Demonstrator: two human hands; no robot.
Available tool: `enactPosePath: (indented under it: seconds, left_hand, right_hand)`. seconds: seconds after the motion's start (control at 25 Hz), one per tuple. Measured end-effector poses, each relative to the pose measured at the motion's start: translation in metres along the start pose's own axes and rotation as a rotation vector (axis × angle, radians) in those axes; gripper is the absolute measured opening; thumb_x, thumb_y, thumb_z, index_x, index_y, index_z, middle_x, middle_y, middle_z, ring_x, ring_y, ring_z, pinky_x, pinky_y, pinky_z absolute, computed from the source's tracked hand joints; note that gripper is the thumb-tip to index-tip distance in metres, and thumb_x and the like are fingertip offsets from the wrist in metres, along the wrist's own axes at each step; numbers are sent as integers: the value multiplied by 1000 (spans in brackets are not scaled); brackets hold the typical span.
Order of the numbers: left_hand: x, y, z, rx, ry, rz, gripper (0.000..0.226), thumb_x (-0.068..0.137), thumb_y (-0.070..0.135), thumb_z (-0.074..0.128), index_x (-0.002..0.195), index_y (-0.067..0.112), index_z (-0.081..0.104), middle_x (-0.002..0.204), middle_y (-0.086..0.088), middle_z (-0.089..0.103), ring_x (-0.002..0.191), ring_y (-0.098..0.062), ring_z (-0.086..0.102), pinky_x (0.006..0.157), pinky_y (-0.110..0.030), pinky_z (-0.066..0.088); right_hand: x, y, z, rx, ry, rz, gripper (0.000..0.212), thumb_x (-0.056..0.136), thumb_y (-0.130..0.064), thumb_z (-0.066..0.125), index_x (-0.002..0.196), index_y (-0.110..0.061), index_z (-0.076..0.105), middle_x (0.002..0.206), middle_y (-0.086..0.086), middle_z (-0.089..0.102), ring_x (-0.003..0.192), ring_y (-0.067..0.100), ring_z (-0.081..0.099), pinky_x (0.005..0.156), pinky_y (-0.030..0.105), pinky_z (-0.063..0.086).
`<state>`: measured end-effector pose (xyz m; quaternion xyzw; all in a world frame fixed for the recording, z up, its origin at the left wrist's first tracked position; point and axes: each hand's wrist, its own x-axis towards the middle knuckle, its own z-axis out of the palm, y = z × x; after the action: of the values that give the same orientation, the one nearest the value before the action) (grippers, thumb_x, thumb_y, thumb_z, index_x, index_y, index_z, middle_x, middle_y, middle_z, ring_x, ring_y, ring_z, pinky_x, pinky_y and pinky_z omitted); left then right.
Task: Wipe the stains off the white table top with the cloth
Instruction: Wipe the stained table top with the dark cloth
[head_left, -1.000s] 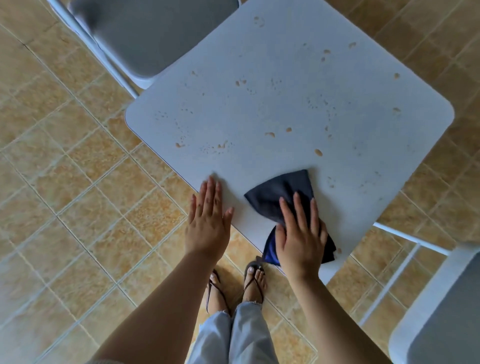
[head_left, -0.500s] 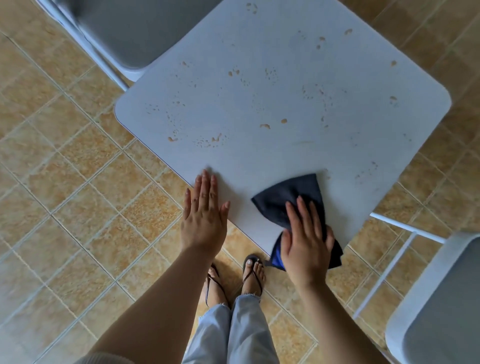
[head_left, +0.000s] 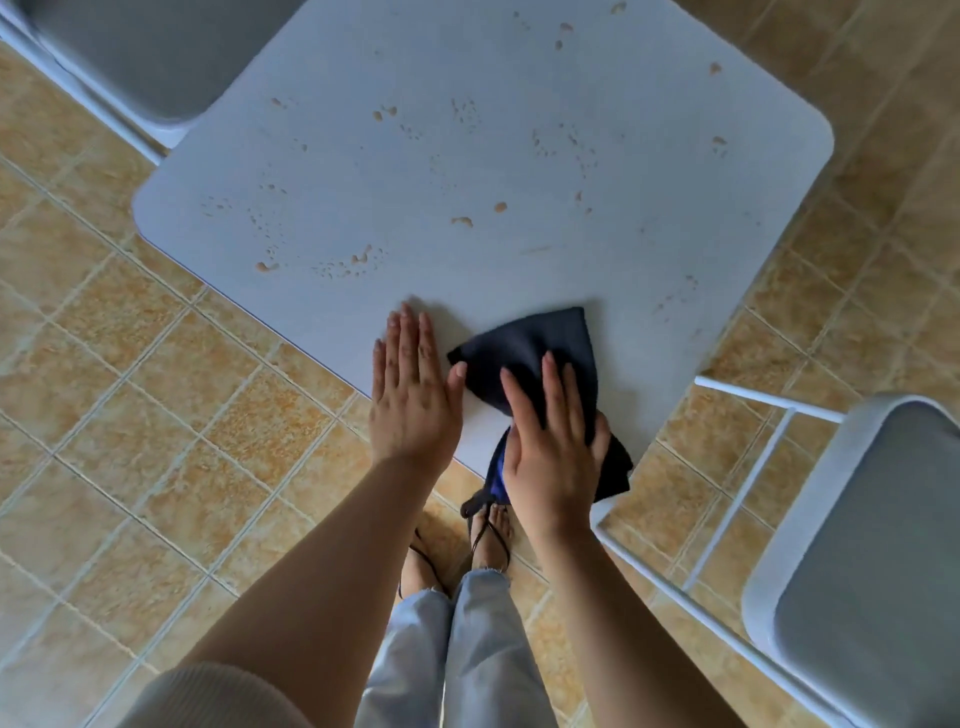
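at the near corner of a white square table top, seen from above by the person standing there, both bare hands lie flat with the forearms reaching forward from the bottom of the view. right hand is open and spread, palm down, pressing on a dark navy cloth; its fingers point away from the body across the fabric and its thumb side sits over the table's edge. the cloth is bunched into a rough fan shape, wider end on the table, narrower end hanging off the near corner beneath the wrist, with a brighter blue fold showing there. left hand is open too, fingers straight and held together, palm flat on the bare table just beside the cloth, its thumb tip touching the cloth's left edge. orange-brown stains are scattered over the table surface beyond the hands. a grey padded chair seat stands at the far left, another chair at the right. below are sandalled feet on tan floor tiles.
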<state>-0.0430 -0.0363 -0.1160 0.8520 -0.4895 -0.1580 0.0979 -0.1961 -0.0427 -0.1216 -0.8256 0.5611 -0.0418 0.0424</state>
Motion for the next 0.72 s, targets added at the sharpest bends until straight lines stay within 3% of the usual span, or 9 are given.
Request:
enactPosePath:
  seconds: [0.08,0.16,0.32,0.4,0.56,0.64,0.72]
  left_hand:
    - [-1,1,2,11,5,5,69,99,50,4,152,7,0,161,-11,-3,148,-18,-10,121,-34,-6]
    - [1,1,4,8,25,10,68,99,49,8,152,6,2,161,-12,0,148,-20,-8,120,-34,-6]
    - [5,10,14,5,104,-49,66,101,43,22,151,1,12,160,-15,9,149,-24,1,121,-40,0]
    - [10,15,16,-16,118,-57,64,101,40,24,151,1,13,160,-14,10,149,-24,2,121,-39,0]
    - [24,30,18,-62,184,-103,62,101,38,22,151,1,19,159,-13,16,148,-22,8,121,-36,1]
    - [29,37,20,-85,213,-154,61,101,38,22,150,2,22,159,-13,19,148,-23,10,121,-37,2]
    - [32,44,24,-78,237,-205,60,101,38,24,150,3,23,159,-12,19,148,-23,11,121,-39,2]
  right_hand:
    - [-19,29,-4,-27,13,50,55,93,-22,47,147,-36,45,161,4,34,148,23,34,103,52,36]
    - [-6,55,-6,9,41,223,52,95,-23,43,146,-34,47,159,5,37,147,25,35,101,53,38]
    - [81,68,-5,101,93,467,52,96,-25,37,146,-32,45,159,10,35,148,29,33,101,62,38]
    - [116,49,0,106,112,412,52,95,-25,38,146,-32,46,159,12,37,147,29,34,101,59,38]
    - [105,19,3,75,96,8,51,96,-24,46,145,-35,48,158,7,38,146,24,37,102,50,37]
    - [74,42,-3,61,64,-163,52,95,-22,47,145,-36,48,159,4,38,146,23,37,103,48,37]
    - [58,80,-10,9,62,-198,53,94,-20,49,145,-36,49,158,4,39,146,22,38,103,47,37]
